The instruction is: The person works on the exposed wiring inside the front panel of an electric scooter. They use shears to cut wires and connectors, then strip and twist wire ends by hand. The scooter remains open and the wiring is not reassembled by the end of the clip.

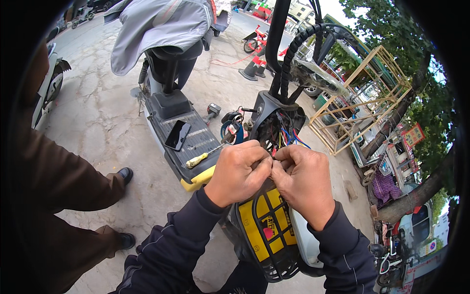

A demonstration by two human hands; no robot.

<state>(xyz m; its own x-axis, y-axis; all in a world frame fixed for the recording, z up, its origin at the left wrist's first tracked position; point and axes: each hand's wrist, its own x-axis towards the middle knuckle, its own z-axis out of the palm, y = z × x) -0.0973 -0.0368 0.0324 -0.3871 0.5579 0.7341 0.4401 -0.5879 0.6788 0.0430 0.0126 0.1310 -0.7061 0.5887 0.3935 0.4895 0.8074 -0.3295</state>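
My left hand (240, 171) and my right hand (306, 183) meet fingertip to fingertip in front of an electric scooter's opened front column (264, 110). Both are closed in a pinch; the small thing between them is mostly hidden by the fingers. Just beyond the fingertips, loose coloured wires (292, 139) hang out of the column, with a bit of red showing close to my fingers. Below my hands is the scooter's black front basket (259, 211), with a yellow panel behind its bars. A screwdriver (197, 160) with a yellowish handle and a black phone (177, 135) lie on the footboard (171, 156).
A cordless power tool (212, 111) rests beyond the footboard. Grey cloth (161, 27) drapes the scooter's seat. Someone in brown trousers (73, 181) stands close on the left. Traffic cones (250, 68), a wooden frame (362, 103) and a tree trunk (416, 196) are farther off.
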